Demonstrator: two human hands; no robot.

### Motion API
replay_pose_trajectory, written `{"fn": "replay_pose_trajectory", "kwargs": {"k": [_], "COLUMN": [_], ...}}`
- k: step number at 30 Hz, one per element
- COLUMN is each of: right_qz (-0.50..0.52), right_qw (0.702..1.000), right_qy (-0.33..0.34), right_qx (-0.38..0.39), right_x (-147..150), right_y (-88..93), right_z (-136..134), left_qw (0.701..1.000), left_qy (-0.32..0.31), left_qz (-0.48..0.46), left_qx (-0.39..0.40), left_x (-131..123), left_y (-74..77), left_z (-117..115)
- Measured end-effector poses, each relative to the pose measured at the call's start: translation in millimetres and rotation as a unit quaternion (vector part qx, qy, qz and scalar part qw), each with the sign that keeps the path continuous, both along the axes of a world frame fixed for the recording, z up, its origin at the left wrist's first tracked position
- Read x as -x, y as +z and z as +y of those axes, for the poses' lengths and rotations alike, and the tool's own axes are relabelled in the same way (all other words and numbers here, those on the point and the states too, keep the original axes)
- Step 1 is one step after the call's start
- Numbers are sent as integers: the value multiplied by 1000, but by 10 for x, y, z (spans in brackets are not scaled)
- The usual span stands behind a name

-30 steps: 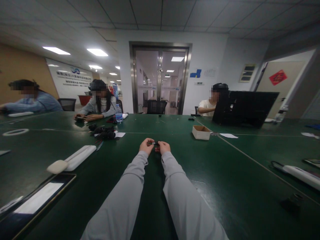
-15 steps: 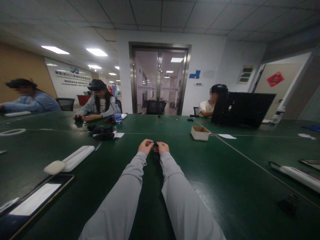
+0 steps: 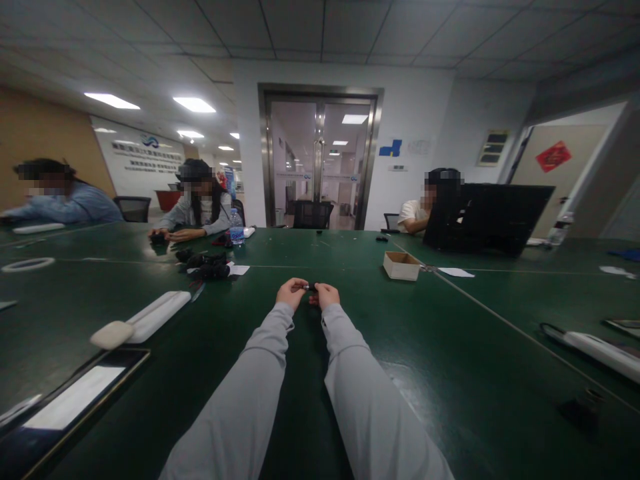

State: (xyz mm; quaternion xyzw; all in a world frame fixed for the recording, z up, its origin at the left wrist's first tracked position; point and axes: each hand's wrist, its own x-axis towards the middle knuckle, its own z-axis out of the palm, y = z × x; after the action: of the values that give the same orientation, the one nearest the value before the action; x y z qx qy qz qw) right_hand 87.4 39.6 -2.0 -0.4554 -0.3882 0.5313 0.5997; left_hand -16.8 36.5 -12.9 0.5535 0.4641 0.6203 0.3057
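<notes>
My left hand (image 3: 290,293) and my right hand (image 3: 328,295) meet over the green table (image 3: 410,347), both closed in a pinch. Between their fingertips is a small black piece with a silvery end (image 3: 311,287); it is too small to name more exactly. The silvery end lies toward my left fingers, while my right fingers grip the black part. Part of it is hidden behind the fingertips.
An open white box (image 3: 401,267) stands beyond my right hand. Black gear (image 3: 207,265), a water bottle (image 3: 236,230), a long white case (image 3: 160,317) and a tablet (image 3: 75,400) lie to the left. A black monitor (image 3: 500,217) and several people sit around the table.
The hands stay almost in place. More of the silvery end now shows between the fingertips. The whole view has shifted very slightly.
</notes>
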Motion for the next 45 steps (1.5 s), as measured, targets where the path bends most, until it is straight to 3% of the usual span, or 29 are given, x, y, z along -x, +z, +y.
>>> {"fn": "replay_pose_trajectory", "kwargs": {"k": [5, 9, 21, 27, 31, 37, 42, 45], "right_qz": [1, -4, -24, -12, -12, 0, -8, -12], "right_qw": [1000, 1000, 1000, 1000, 1000, 1000, 1000, 1000], "right_qy": [-11, -6, 4, 0, -1, -1, 7, 6], "right_qx": [4, 0, -1, -1, 4, 5, -4, -5], "right_x": [2, 2, -1, 3, 9, 7, 2, 4], "right_y": [36, 40, 51, 50, 52, 58, 32, 15], "right_z": [-37, -40, -54, -58, -55, -56, -40, -26], "left_qw": [993, 986, 998, 998, 998, 997, 989, 990], "left_qy": [-18, -18, 16, -33, -18, -48, -5, -9], "left_qz": [-78, -63, 4, -48, -55, -65, -102, -99], "left_qx": [90, 155, 55, 7, 9, 18, 104, 98], "left_x": [-16, -13, 23, 43, 34, 23, -16, -16], "left_y": [17, 38, -34, -29, -24, 22, 51, 48], "left_z": [16, 15, 50, 49, 24, -12, -12, -14]}}
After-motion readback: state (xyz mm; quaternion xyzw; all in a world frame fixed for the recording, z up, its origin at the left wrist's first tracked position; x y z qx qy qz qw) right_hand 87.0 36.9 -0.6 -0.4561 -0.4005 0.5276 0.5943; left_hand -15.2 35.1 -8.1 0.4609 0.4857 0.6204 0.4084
